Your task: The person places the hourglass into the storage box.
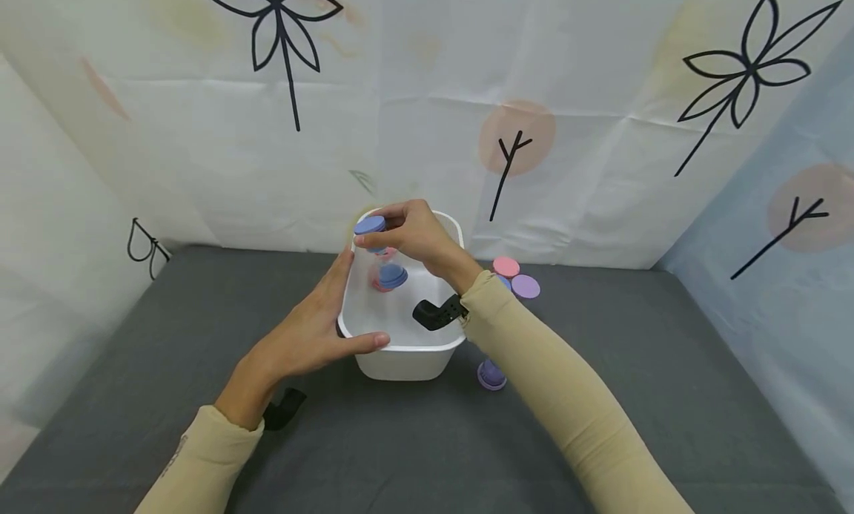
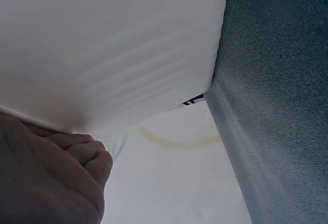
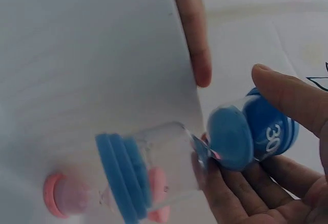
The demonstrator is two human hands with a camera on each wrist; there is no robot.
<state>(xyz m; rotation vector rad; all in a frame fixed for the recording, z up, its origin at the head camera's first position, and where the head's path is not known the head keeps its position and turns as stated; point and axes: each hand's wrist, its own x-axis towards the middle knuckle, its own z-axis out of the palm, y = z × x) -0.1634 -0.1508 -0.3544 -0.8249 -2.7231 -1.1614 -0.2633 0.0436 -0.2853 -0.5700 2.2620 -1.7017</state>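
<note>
My right hand (image 1: 416,236) grips a blue-capped sand timer (image 3: 171,167) by one end, over the far left of a white plastic basin (image 1: 407,366). The number 30 is printed on that end, and its clear body tilts down into the basin. Under it, inside the basin, lies a pink-capped sand timer (image 3: 64,196), partly hidden in the head view. My left hand (image 1: 310,328) rests against the basin's near left corner, its fingers fairly straight along the left rim and the thumb along the near rim.
Right of the basin, a purple-capped timer (image 1: 492,375) sits partly behind my right sleeve. Beyond that forearm stand a pink cap (image 1: 505,266), a purple cap (image 1: 526,286) and a partly hidden blue one. Patterned cloth walls (image 1: 427,150) border the grey table (image 1: 400,455).
</note>
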